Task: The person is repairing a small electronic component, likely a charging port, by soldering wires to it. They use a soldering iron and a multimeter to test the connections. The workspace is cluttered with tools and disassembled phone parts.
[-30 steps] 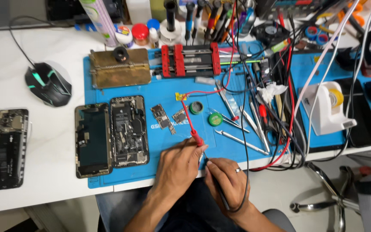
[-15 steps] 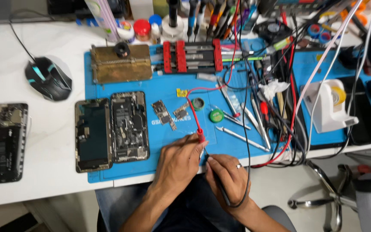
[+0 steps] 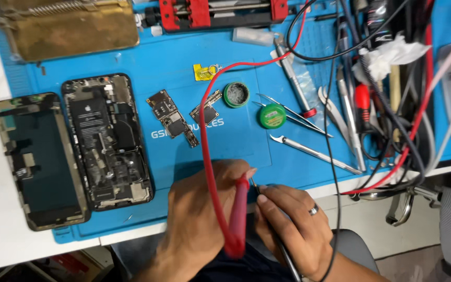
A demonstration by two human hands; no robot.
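Note:
My left hand (image 3: 197, 216) is closed around a red test probe (image 3: 238, 211), whose red lead (image 3: 208, 130) loops up across the blue mat (image 3: 178, 57). Touching it on the right, my right hand (image 3: 294, 225), with a ring on one finger, pinches a thin black probe (image 3: 256, 189) with a black cable trailing down. Both hands meet at the mat's front edge. Beyond them lie two small logic boards (image 3: 172, 120) (image 3: 206, 110). An opened phone body (image 3: 108, 141) and its detached screen (image 3: 40, 162) lie to the left.
A small green tin (image 3: 236, 94) and its green lid (image 3: 272, 116) sit mid-mat, next to tweezers (image 3: 294, 116) and a metal pick (image 3: 314, 153). A brass-coloured fixture (image 3: 66, 26) and red clamp holder (image 3: 220, 13) stand at the back. Tangled cables and tools (image 3: 382, 120) crowd the right.
The view has closed in on the front of the mat. My hands stay together at the mat's edge, and the red probe now points more steeply downward in my left hand.

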